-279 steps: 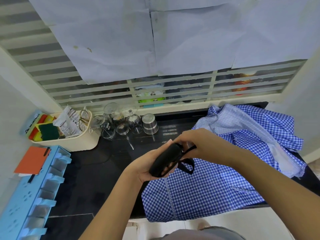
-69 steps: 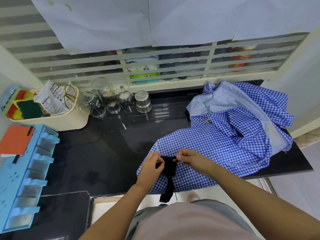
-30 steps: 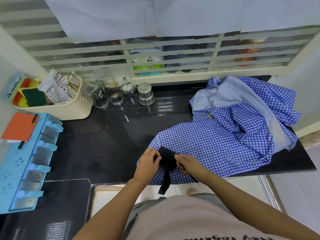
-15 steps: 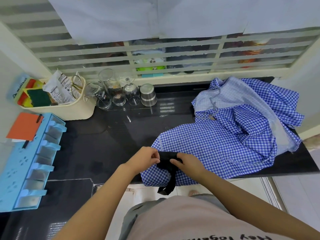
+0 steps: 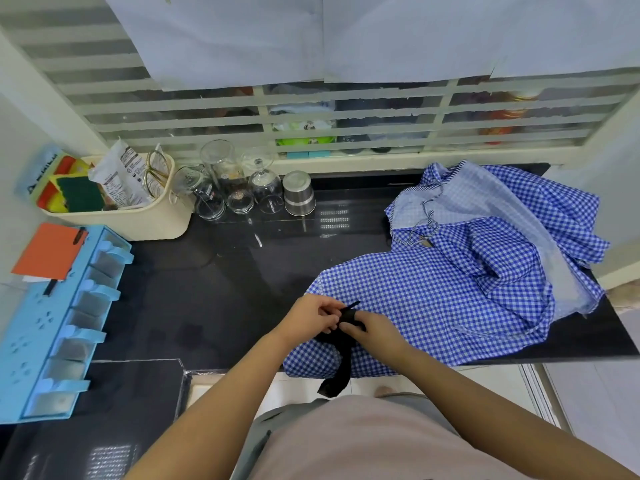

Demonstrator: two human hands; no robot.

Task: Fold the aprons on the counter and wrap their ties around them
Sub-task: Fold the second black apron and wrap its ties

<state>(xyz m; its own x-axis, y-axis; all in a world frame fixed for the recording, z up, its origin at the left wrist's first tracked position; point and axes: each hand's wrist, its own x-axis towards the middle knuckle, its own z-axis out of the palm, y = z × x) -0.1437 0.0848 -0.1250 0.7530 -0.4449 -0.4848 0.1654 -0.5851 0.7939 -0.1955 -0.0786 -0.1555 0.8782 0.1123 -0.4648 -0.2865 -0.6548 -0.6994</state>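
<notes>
A small black folded apron bundle (image 5: 341, 341) lies on the front corner of a blue checked cloth (image 5: 450, 299) near the counter's front edge. My left hand (image 5: 308, 318) pinches a thin black tie end that sticks up between my hands. My right hand (image 5: 372, 332) grips the bundle from the right. A black strap tail (image 5: 337, 375) hangs down over the counter edge. A heap of blue checked and pale blue fabric (image 5: 491, 220) lies crumpled at the back right.
The black counter (image 5: 207, 289) holds upturned glasses (image 5: 225, 188) and a steel cup (image 5: 298, 194) at the back. A cream basket (image 5: 138, 220) with sponges stands back left. A blue drawer organiser (image 5: 59, 323) with an orange card sits at the left.
My hands have stayed over the bundle at the cloth's front corner. A thin tie end has come up between them, and my left hand has shifted to pinch it.
</notes>
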